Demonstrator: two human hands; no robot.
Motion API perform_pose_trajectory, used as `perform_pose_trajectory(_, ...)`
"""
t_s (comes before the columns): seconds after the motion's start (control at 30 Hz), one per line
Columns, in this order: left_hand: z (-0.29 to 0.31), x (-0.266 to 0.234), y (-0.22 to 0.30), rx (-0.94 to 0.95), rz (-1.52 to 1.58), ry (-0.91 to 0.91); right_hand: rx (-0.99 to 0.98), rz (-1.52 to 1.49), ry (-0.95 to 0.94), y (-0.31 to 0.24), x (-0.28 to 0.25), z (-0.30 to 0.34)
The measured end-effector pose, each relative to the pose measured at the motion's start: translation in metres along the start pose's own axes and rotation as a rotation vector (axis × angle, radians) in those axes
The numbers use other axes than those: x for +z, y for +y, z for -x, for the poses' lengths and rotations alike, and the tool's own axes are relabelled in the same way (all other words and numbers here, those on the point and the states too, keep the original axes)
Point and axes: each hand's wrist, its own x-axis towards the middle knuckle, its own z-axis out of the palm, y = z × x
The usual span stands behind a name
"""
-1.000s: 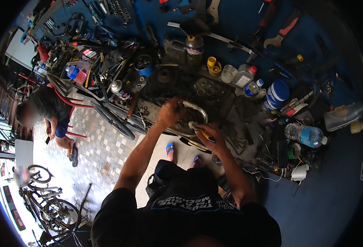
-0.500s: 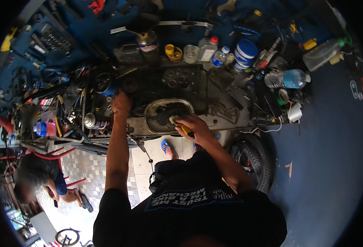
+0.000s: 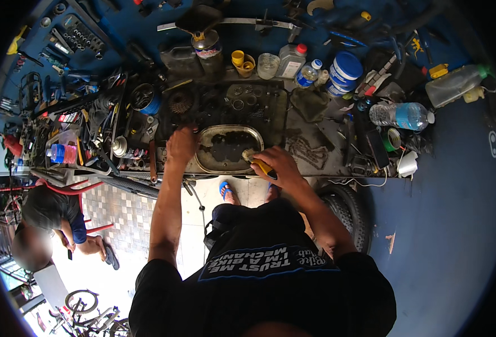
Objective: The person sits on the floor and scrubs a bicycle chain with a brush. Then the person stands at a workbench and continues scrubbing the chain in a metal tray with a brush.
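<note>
The tray [image 3: 231,127] sits on the surface [image 3: 324,132]. The left hand [image 3: 180,145] is just left of the tray; the right hand [image 3: 281,165] is at its right front, with the brush [image 3: 265,169] in it reaching over the tray's right part. Left and behind the tray lies the sprocket cluster [image 3: 180,102]; well left, the spray can [image 3: 125,147]; right, the chain [image 3: 308,151]; far behind, the jug [image 3: 291,60].

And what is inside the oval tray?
Inside the tray is a dark, wet-looking patch; whatever lies beneath it is hidden. The brush in the right hand covers part of the right end.
</note>
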Motion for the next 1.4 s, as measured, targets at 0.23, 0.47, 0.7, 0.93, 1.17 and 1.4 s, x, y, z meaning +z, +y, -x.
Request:
perform_pose_trajectory(0.23, 0.05, 0.053, 0.027, 0.394, 0.006, -0.022, -0.024, -0.025, -0.018, 0.009, -0.011, 0.006)
perform_pose_trajectory(0.47, 0.081, 0.075, 0.036, 0.407, -0.129, -0.052, -0.046, 0.001, 0.063, 0.006, -0.008, 0.007)
perform_pose_trajectory(0.7, 0.104, 0.077, 0.032, 0.543, -0.062, -0.114, -0.006, 0.042, 0.049, 0.005, -0.002, 0.009)
perform_pose_trajectory(0.93, 0.108, 0.076, 0.051, 0.519, -0.009, -0.128, 0.051, 0.067, 0.015, 0.003, -0.001, 0.007)
perform_pose_trajectory(1.17, 0.089, 0.071, 0.036, 0.425, -0.137, -0.141, -0.002, 0.088, 0.054, 0.002, -0.004, 0.004)
perform_pose_trajectory(1.4, 0.082, 0.064, 0.028, 0.402, -0.267, -0.12, 0.001, 0.18, 0.054, 0.008, 0.005, 0.006)
